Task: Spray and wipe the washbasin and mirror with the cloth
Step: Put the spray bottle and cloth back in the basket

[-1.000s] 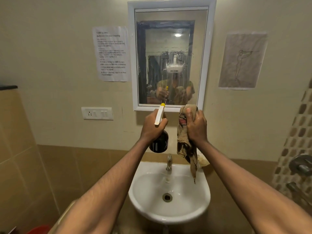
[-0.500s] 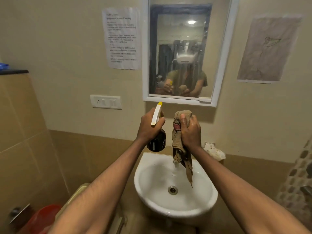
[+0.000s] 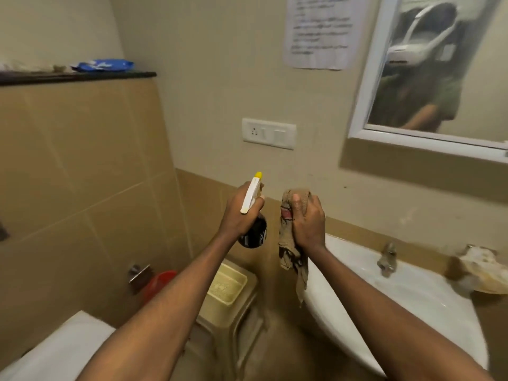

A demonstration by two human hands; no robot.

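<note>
My left hand grips a dark spray bottle by its white trigger head with a yellow nozzle, held upright in front of the tiled wall. My right hand holds a crumpled brown cloth, whose loose end hangs down over the left rim of the white washbasin. The basin sits at the lower right with a metal tap at its back. The white-framed mirror hangs at the upper right, above and to the right of both hands.
A cream plastic stool stands below my hands, with a red bucket to its left. A white toilet tank lid fills the lower left. A socket plate and a paper notice are on the wall. A crumpled wrapper lies beside the basin.
The view has swung left and down, so the mirror and basin have slid to the right. Both hands came lower, away from the mirror, still holding the bottle and the cloth.
</note>
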